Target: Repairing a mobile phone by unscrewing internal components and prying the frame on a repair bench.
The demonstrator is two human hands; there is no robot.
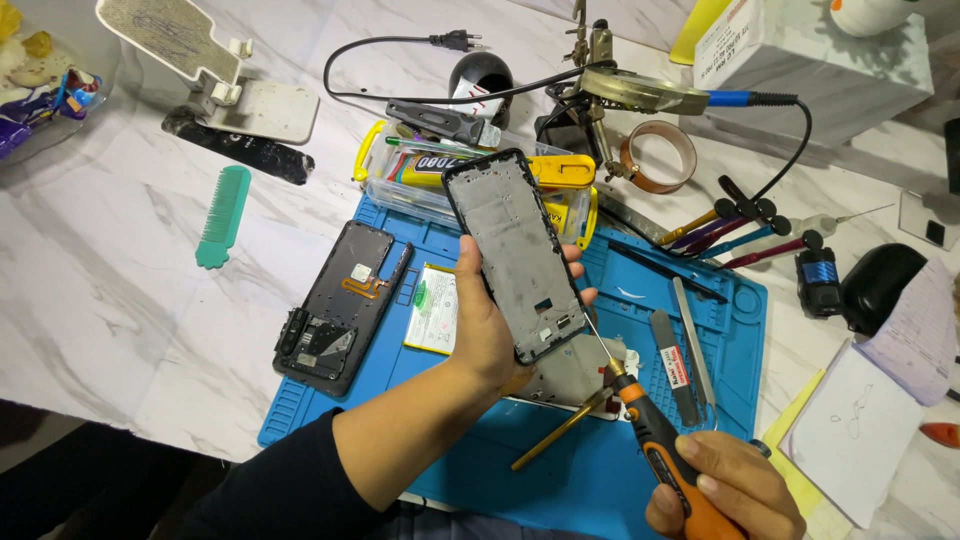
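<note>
Left hand: the left hand (487,325) is closed around a black phone frame (515,255), which is held tilted up above the middle of the blue mat (600,470).
Right hand: the right hand (725,490) is wrapped shut on the orange and black handle of a screwdriver (650,425) at the near right.
Phone frame: the frame is gripped along its near left edge, its inner side turned towards the camera.
Step in hand: the thin screwdriver tip is set at the frame's lower right edge, so work on a screw or clip there is judged to be under way.
Next move: a steady frame and a tip kept seated square, with light pressure, are judged to be called for.
Clear box: a clear box with yellow latches (560,190) is seen just beyond the frame on the far side of the mat; a glue tube and small tools are held in it, the rest being hidden.
Bowl: a bowl (95,75) at the far left corner of the table is filled with wrapped sweets or snacks.
Mat: a phone back (340,305) and a battery (435,310) are laid left of the hand.
</note>
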